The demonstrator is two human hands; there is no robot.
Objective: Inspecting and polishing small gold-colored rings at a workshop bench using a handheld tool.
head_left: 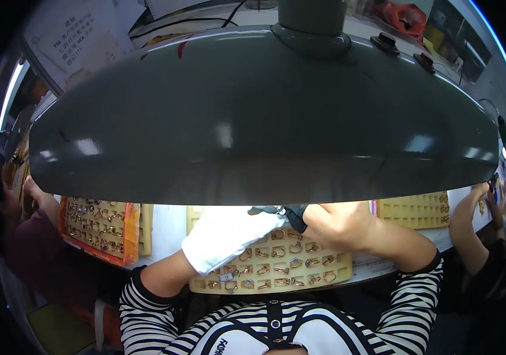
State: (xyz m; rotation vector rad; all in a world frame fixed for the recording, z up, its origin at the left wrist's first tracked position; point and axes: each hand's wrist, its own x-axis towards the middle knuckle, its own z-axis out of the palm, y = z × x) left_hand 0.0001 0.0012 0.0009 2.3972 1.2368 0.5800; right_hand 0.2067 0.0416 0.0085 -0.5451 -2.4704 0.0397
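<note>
The small piece is bright and silvery, with dark material beside it. Its exact shape is too tiny to make out, and the grey lamp shade cuts off the view just beyond. It sits between the white-gloved left hand and right hand, above the cream ring tray. The 2 hands are close together; I cannot tell which pinches it.

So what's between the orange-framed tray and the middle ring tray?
Head view: a strip of cream tray, then white tabletop up to the middle ring tray.
</note>
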